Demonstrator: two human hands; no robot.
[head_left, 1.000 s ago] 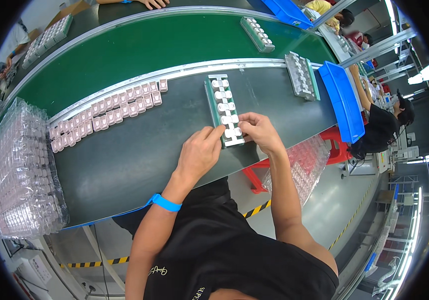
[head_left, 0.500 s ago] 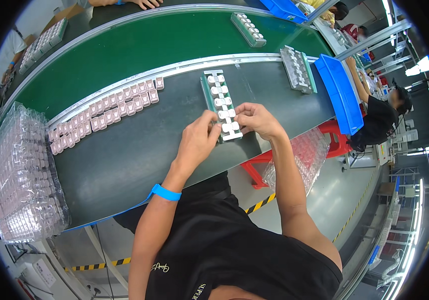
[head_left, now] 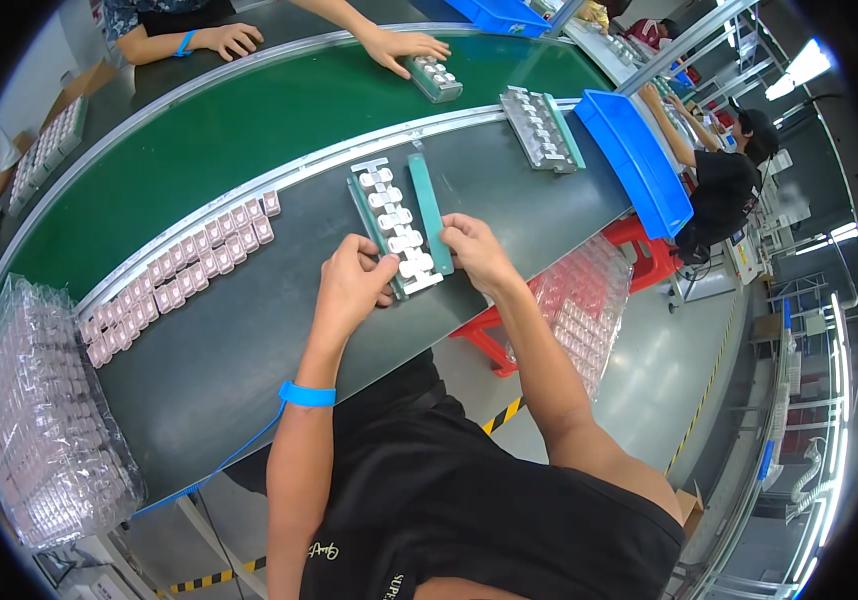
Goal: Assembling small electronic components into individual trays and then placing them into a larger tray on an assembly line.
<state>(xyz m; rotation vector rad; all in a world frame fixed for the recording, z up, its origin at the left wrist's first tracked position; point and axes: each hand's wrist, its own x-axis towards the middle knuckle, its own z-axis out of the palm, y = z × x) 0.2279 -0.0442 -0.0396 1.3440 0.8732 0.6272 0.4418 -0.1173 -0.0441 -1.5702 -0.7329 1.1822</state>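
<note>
Strip (head_left: 427, 205) of green, at the centre of the frame, is pinched near its lower end by a worker's right hand (head_left: 475, 252), just right of a jig (head_left: 362, 208) bearing a row of white parts (head_left: 394, 218). The left hand (head_left: 347, 283) grasps the jig's lower left edge as it lies on the dark bench (head_left: 229, 350). The strip looks light, stiff and perhaps slippery, best taken by its long edges; the jig, likely rigid and heavier, suits a hold at its sides, clear of the parts, which could be knocked loose. Half a second earlier, the right hand was at the jig's right side and no separate strip showed. At upper centre, a co-worker's hand (head_left: 401, 48) now reaches a second jig (head_left: 439, 94) on the green belt (head_left: 249, 110), untouched in the earlier frame.
</note>
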